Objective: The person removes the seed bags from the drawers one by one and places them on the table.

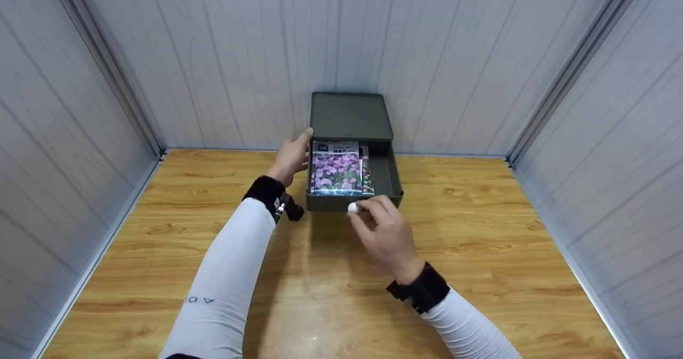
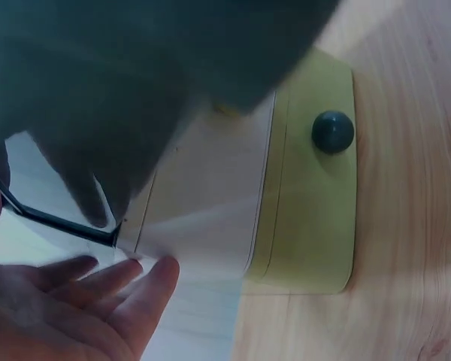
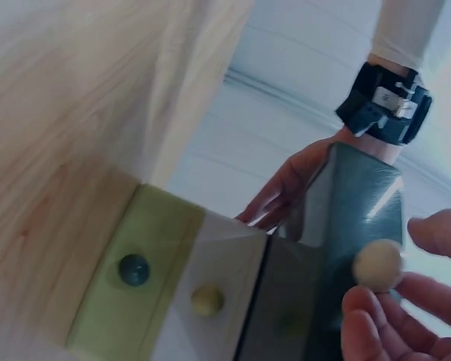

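Note:
A small drawer unit [image 1: 351, 116] with a dark green top stands against the back wall, its dark green top drawer [image 1: 326, 204] pulled out toward me. Inside on the left lies a seed packet [image 1: 336, 169] with pink flowers, overlapping a second packet [image 1: 366, 173]. My right hand [image 1: 385, 236] holds the drawer's round white knob [image 3: 378, 265] between thumb and fingers. Against the unit's left side rests my left hand [image 1: 291, 159], fingers [image 2: 154, 293] extended along it. In the right wrist view, a white drawer [image 3: 229, 256] and a yellow-green drawer [image 3: 165, 226] sit below, both pushed in.
The unit stands on a wood-grain tabletop [image 1: 469, 231]. Pale panel walls rise behind [image 1: 240, 55], at the left [image 1: 53, 135] and at the right [image 1: 603, 151]. The lower drawers carry a yellow knob [image 3: 207, 299] and a dark knob [image 3: 134, 270].

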### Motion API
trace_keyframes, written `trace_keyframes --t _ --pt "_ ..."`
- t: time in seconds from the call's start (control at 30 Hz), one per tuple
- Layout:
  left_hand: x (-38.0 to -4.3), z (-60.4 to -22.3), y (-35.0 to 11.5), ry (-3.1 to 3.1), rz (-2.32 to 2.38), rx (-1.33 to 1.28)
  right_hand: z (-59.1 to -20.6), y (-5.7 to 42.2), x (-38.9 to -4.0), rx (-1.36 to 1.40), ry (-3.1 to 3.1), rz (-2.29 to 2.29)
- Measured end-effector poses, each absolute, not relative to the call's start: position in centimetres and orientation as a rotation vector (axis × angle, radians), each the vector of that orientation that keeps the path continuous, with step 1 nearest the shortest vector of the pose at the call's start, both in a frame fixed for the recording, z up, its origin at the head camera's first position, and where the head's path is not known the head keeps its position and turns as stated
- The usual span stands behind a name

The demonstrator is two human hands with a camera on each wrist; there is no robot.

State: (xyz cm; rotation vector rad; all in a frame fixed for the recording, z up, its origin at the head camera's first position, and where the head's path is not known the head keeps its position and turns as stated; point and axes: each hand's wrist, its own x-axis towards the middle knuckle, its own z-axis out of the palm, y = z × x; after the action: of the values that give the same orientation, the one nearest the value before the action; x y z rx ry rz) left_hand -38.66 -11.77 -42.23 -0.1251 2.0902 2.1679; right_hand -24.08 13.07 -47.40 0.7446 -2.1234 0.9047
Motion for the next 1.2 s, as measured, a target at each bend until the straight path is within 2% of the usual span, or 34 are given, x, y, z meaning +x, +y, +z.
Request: trace_keyframes --t 0.3,0.6,0.83,1.2 --pt "-37.6 -41.0 -12.5 2.149 2.100 -0.107 -42.8 14.2 -25.2 0.752 -2.216 0.956" --pt "-35.1 -38.1 -12.2 2.340 1.964 -0.061 -38.9 14.4 -28.8 0.654 -2.544 1.035" --pt "-34.0 -36.3 -11.1 2.526 1.775 0.067 -37.5 14.4 -32.3 0.536 -2.812 0.964" --pt "-33.7 -34.6 -9.4 2.585 1.488 0.157 -36.6 13.4 -35.9 0.580 -3.071 0.756"
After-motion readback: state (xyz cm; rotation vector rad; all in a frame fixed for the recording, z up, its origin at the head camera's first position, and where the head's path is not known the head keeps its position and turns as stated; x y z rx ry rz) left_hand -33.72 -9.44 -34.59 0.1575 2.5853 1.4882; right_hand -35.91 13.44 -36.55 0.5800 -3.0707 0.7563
